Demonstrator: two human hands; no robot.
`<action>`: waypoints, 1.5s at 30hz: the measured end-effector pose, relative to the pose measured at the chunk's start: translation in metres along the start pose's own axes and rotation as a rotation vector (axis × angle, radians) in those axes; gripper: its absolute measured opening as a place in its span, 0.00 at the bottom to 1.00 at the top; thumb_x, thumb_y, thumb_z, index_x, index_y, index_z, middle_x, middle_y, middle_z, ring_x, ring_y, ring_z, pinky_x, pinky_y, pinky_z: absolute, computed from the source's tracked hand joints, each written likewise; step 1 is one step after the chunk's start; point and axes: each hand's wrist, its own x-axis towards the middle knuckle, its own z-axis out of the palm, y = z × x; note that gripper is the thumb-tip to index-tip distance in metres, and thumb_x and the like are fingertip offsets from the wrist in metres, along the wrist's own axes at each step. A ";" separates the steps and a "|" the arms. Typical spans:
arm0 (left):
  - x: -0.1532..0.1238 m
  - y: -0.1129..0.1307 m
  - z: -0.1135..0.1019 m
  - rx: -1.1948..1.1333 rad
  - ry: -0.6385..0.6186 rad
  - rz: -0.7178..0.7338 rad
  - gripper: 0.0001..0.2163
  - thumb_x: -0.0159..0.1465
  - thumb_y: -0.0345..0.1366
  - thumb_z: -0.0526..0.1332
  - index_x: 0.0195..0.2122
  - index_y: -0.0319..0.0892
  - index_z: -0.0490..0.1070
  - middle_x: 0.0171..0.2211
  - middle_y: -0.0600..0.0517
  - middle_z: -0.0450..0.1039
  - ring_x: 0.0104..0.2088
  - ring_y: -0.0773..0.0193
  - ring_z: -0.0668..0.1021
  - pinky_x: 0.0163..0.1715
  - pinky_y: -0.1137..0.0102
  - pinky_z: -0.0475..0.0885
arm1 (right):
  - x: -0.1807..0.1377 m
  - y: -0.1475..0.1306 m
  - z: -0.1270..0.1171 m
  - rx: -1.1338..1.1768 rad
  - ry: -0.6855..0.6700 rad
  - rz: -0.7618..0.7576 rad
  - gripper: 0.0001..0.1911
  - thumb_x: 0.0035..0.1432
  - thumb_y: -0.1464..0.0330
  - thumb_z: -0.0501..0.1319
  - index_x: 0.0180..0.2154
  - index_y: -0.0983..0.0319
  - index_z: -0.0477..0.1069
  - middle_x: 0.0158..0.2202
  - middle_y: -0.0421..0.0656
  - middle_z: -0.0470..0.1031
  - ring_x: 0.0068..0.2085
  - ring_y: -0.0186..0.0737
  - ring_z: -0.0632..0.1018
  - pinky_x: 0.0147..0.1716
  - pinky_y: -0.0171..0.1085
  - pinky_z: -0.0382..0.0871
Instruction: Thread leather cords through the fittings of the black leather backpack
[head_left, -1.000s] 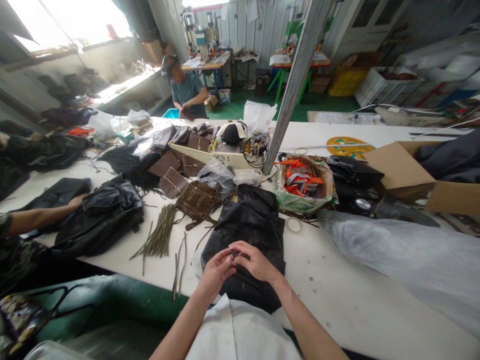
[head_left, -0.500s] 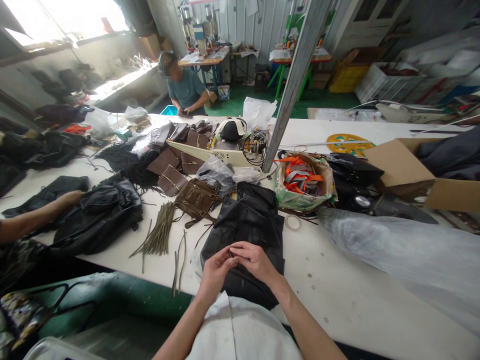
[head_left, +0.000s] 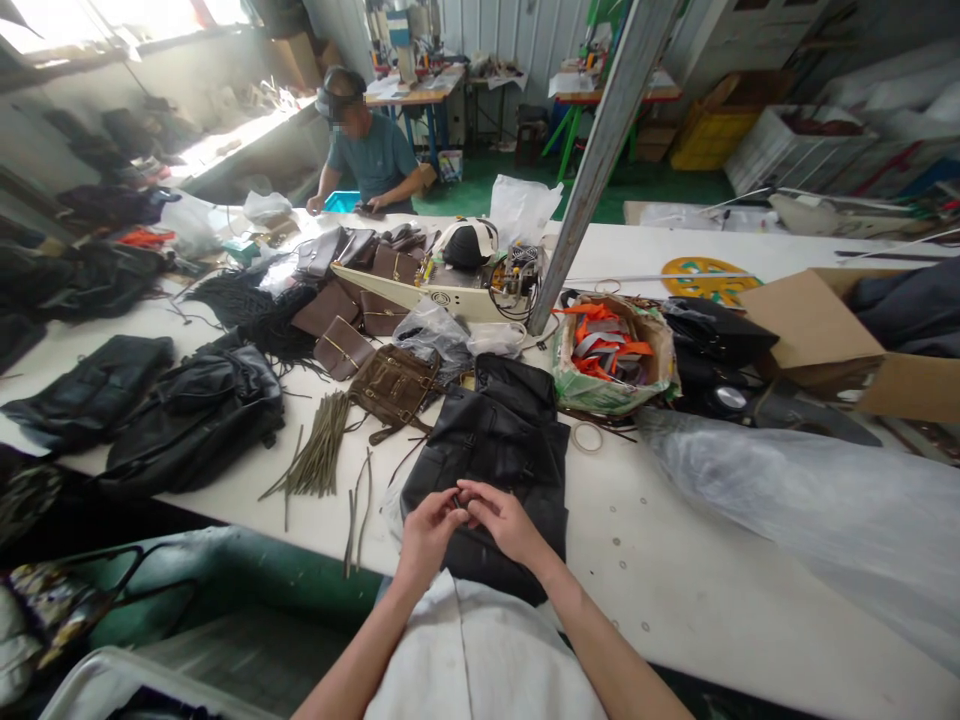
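A black leather bag (head_left: 499, 440) lies on the white table (head_left: 697, 590) right in front of me. My left hand (head_left: 426, 535) and my right hand (head_left: 504, 520) meet over its near end, fingertips pinched together on a small dark strap piece (head_left: 459, 502) of the bag. Both hands have their fingers closed. The bag's lower edge is hidden behind my hands and arms.
A bundle of olive cords (head_left: 319, 455) lies left of the bag, with another black bag (head_left: 199, 415) beyond. Brown purses (head_left: 394, 385), a box of orange straps (head_left: 611, 350), clear plastic sheeting (head_left: 810, 510) and a cardboard box (head_left: 832, 335) surround it. A co-worker (head_left: 367, 160) stands at the far end.
The arm of a person at the left has left the black bag and gone out of view. My hands stay pinched together over the bag; the view has shifted slightly.
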 end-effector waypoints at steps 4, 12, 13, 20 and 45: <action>0.001 0.006 0.001 0.016 -0.071 0.000 0.14 0.66 0.43 0.69 0.48 0.42 0.83 0.32 0.52 0.77 0.32 0.62 0.76 0.35 0.69 0.71 | 0.007 0.002 0.001 -0.029 -0.010 -0.065 0.17 0.71 0.58 0.66 0.57 0.54 0.82 0.49 0.43 0.78 0.47 0.41 0.79 0.48 0.39 0.76; -0.001 -0.002 -0.003 0.103 -0.157 0.007 0.19 0.64 0.36 0.67 0.56 0.44 0.82 0.38 0.50 0.82 0.38 0.58 0.80 0.41 0.67 0.75 | 0.009 0.017 -0.001 0.299 -0.015 0.185 0.32 0.54 0.54 0.79 0.57 0.59 0.81 0.43 0.44 0.82 0.39 0.41 0.81 0.42 0.40 0.77; -0.001 -0.003 -0.003 0.128 -0.181 0.008 0.19 0.64 0.35 0.67 0.56 0.45 0.82 0.38 0.50 0.82 0.38 0.58 0.80 0.41 0.67 0.75 | 0.008 0.017 -0.001 0.307 -0.024 0.206 0.32 0.53 0.54 0.80 0.56 0.60 0.82 0.44 0.45 0.83 0.42 0.43 0.82 0.44 0.42 0.77; -0.006 -0.008 -0.001 0.179 -0.258 0.001 0.21 0.62 0.30 0.65 0.57 0.43 0.80 0.40 0.48 0.81 0.41 0.57 0.81 0.44 0.66 0.76 | 0.003 0.013 0.000 0.247 -0.102 0.224 0.28 0.58 0.51 0.76 0.53 0.62 0.84 0.47 0.48 0.86 0.45 0.48 0.84 0.49 0.46 0.79; -0.008 -0.017 -0.018 0.275 -0.146 0.161 0.14 0.73 0.33 0.58 0.56 0.41 0.77 0.36 0.49 0.77 0.36 0.59 0.79 0.40 0.66 0.72 | 0.122 0.085 -0.007 0.013 0.672 0.357 0.19 0.61 0.50 0.71 0.34 0.58 0.72 0.27 0.42 0.79 0.25 0.39 0.79 0.23 0.34 0.73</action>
